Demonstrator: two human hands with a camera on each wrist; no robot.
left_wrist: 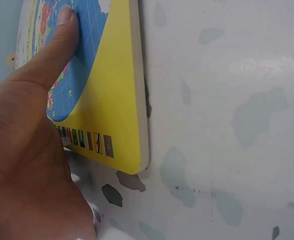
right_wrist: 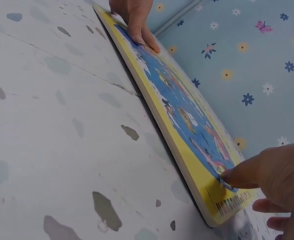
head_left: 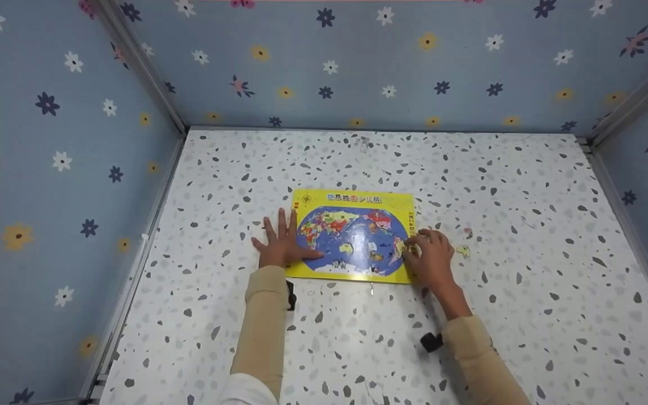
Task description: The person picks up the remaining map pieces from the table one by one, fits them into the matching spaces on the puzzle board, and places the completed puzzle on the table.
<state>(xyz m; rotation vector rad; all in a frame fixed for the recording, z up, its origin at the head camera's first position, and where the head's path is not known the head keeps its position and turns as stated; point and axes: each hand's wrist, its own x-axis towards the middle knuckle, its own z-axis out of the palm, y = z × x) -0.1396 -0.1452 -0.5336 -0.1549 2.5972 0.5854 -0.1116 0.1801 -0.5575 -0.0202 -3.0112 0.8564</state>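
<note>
A yellow-bordered world map puzzle board [head_left: 358, 275] lies flat on the table. My left hand [head_left: 284, 244] rests on the board's left edge, fingers spread and straight, with the thumb reaching across the blue sea; the left wrist view shows that thumb [left_wrist: 54, 52] flat on the map. At the board's right side my right hand [head_left: 431, 256] bends over the border, thumb and forefinger pinching a small puzzle piece [head_left: 400, 246] at the map's right end. In the right wrist view a fingertip [right_wrist: 231, 175] meets the map there, with the other fingers curled beyond the edge.
Right of the right hand, a small yellowish puzzle piece [head_left: 463, 251] and a tiny reddish one [head_left: 468, 231] lie on the speckled white table [head_left: 526, 315]. Flower-patterned panels [head_left: 358, 67] stand around the table's back and sides. Black wrist mounts [head_left: 431, 341] hang at both forearms.
</note>
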